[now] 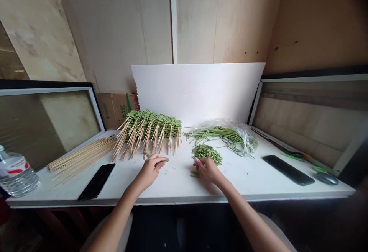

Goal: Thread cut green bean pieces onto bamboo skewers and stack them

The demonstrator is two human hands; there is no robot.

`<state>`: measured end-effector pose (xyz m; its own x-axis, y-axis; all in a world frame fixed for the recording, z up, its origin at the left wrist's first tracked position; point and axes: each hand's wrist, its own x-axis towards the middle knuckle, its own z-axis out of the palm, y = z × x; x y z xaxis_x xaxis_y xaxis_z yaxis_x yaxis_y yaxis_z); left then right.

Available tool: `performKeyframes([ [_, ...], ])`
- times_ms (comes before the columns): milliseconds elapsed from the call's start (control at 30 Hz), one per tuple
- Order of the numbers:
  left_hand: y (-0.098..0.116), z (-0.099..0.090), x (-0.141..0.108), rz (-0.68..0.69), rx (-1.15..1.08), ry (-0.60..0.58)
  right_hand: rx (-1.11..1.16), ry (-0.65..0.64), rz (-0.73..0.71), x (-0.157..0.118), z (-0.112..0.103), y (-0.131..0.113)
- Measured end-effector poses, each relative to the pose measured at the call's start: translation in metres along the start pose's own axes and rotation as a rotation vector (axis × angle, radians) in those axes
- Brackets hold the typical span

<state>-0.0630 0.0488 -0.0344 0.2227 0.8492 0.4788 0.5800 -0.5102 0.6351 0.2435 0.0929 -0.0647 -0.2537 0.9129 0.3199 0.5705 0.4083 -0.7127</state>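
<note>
My left hand is closed on short cut green stalk pieces, whose ends show past the thumb and above the knuckles. Whether a skewer runs through them is hidden. To the right, my right hand is closed in a pinch beside the heap of cut green stalks; what lies between its fingertips is too small to make out. Two or so loose pieces lie under that hand. Beyond my left hand, a tall stack of skewered green stalks has its bamboo sticks pointing toward me.
Bare bamboo skewers lie at left, near a black phone and a water bottle. A clear bag with long green stalks sits back right. A dark flat device and a mouse lie at right.
</note>
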Motion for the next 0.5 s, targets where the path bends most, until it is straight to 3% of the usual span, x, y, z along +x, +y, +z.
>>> performKeyframes([
  [167, 0.02, 0.018, -0.002, -0.028, -0.119, 0.06, 0.165, -0.005, -0.07, -0.004, -0.006, -0.029],
  [333, 0.033, 0.032, -0.007, -0.04, -0.2, 0.034, 0.307, -0.13, -0.168, -0.015, 0.014, -0.063],
  [500, 0.035, 0.028, -0.01, -0.088, -0.162, -0.138, 0.306, -0.004, -0.169, -0.017, 0.029, -0.062],
])
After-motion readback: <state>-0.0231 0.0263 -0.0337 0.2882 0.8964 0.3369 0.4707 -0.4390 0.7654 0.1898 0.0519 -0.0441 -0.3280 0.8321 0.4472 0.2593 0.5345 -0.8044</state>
